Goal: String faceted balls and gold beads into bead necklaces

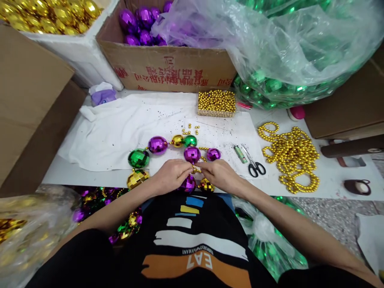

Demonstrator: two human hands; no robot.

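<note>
A bead necklace (157, 145) of large faceted purple, green and gold balls lies in a loop on the white cloth, small gold beads between the balls. At the loop's right side, close to the table's front edge, my left hand (173, 175) and my right hand (221, 175) meet. Both have thumb and fingers pinched on the necklace, just below a purple ball (192, 154). The exact spot under the fingertips is partly hidden. Another purple ball (214, 154) sits beyond my right hand. Several loose gold beads (189, 131) are scattered behind the loop.
Behind are a clear box of gold beads (216, 103), a carton (168, 66) of purple balls and a plastic bag (288, 52) of green ones. Scissors (253, 164), a green lighter (241, 154) and gold bead strings (289, 156) lie right. A cardboard flap (30, 104) stands left.
</note>
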